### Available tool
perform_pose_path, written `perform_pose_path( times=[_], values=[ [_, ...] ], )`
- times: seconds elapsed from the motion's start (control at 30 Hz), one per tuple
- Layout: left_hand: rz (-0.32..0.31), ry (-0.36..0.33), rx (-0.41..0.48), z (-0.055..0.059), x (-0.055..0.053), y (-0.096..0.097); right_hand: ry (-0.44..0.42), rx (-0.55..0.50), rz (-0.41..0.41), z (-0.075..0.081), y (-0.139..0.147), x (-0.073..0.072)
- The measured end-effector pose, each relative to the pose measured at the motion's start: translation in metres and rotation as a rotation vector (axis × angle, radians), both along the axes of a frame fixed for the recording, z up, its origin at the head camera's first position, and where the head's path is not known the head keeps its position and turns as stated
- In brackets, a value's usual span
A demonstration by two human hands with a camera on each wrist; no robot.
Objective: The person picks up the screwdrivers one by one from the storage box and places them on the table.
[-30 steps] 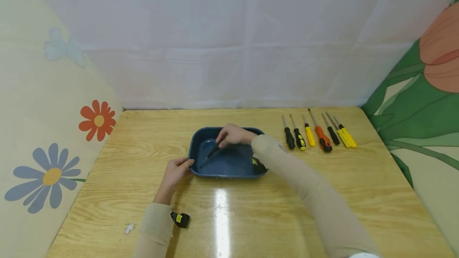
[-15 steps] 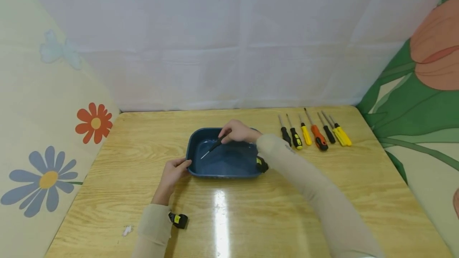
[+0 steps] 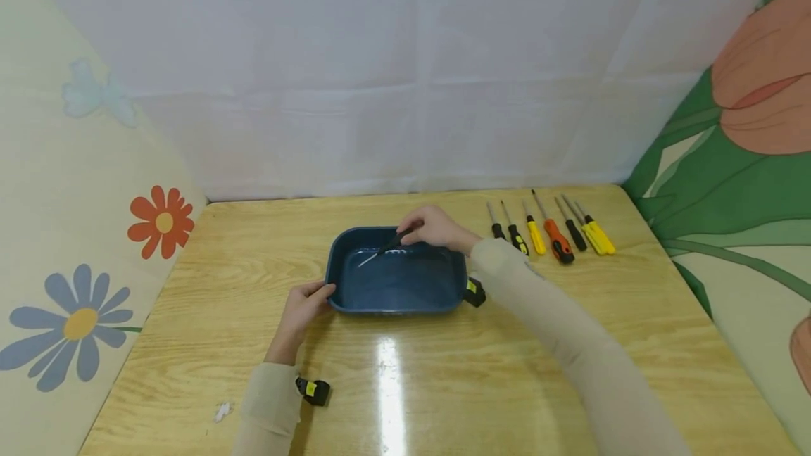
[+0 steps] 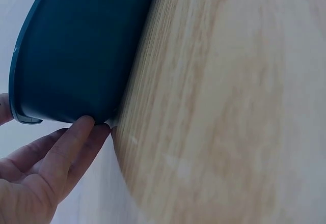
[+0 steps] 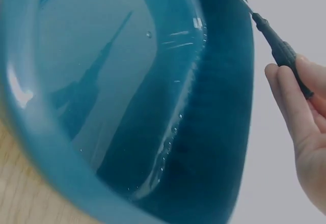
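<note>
In the head view a dark blue rectangular basin (image 3: 405, 290) stands on the wooden table. My left hand (image 3: 304, 309) grips its left end, thumb at the rim and fingers (image 4: 69, 150) against the outer wall. My right hand (image 3: 437, 226) pinches a small black-handled screwdriver (image 3: 386, 247) above the back of the basin, its thin metal shaft slanting down to the left. In the right wrist view the thumb and fingers hold the screwdriver (image 5: 282, 51) by its handle. Clear liquid with bubbles along its edge lies in the basin (image 5: 237, 147), reflecting the tool.
Several screwdrivers lie in a row at the back right, among them an orange and black one (image 3: 558, 241) and a yellow one (image 3: 536, 238). Black wrist cameras (image 3: 313, 390) sit at both wrists. A white cloth wall (image 3: 418, 139) rises behind the table (image 3: 507, 371).
The right hand has moved right and slightly back with the screwdriver, whose tip has come away from the basin's front left part. The left hand keeps its grip. The head view has shifted slightly.
</note>
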State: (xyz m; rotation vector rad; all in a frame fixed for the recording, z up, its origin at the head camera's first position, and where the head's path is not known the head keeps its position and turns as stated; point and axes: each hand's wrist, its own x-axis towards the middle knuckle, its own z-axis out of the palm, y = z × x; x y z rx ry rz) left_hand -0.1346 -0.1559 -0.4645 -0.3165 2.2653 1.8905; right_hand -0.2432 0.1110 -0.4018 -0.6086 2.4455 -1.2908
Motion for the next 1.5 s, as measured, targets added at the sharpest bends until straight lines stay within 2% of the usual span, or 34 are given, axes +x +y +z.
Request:
perform_pose_path(
  times=[0.3,0.57,1.07,1.5],
  values=[
    [-0.006,-0.003,0.007,0.000,0.001,-0.001,0.008,-0.082,-0.134,0.007,0.020,0.006],
    [-0.003,-0.004,0.016,0.000,0.001,-0.001,-0.041,-0.134,-0.255,0.009,0.032,0.010],
    [0.003,-0.006,0.033,-0.002,0.001,-0.002,0.002,-0.250,-0.386,0.012,0.056,0.025],
    [0.003,-0.007,0.016,-0.001,0.002,-0.003,-0.001,-0.359,-0.662,0.000,0.083,0.039]
  ],
)
